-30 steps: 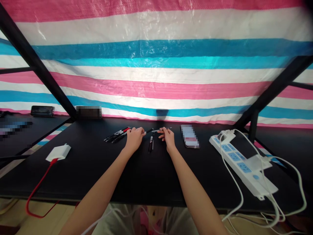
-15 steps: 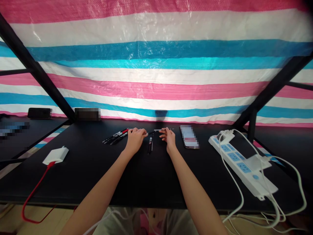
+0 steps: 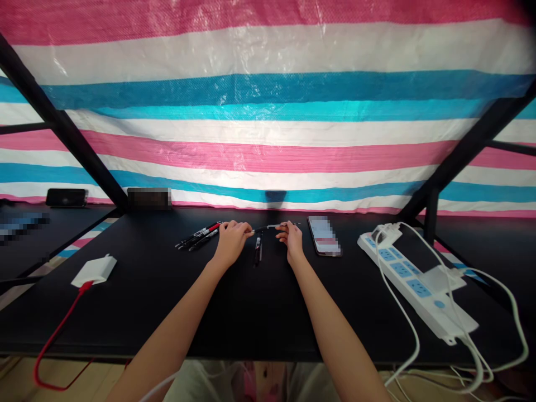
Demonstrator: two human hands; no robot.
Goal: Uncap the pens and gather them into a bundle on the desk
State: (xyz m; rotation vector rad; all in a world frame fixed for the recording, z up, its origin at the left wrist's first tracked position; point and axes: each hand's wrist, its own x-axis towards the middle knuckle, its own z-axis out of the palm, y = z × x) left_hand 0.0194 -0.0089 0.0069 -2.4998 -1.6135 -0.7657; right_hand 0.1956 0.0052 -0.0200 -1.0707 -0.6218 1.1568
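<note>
Pen parts (image 3: 273, 226) run lengthwise left to right, thin end pointing right, pinched by left hand (image 3: 233, 237) and right hand (image 3: 293, 240)

Forearms (image 3: 180, 321) converge from the lower edge toward frame center; left hand (image 3: 233, 241) palm down, right hand (image 3: 293, 241) turned inward, both curled.

Left hand (image 3: 233, 241), right hand (image 3: 295, 243), forearms (image 3: 326, 318) bare, pale trousers (image 3: 203, 385)

Pen pile (image 3: 203, 234) left, phone (image 3: 324, 235) right (on desk (image 3: 259, 312))
</note>
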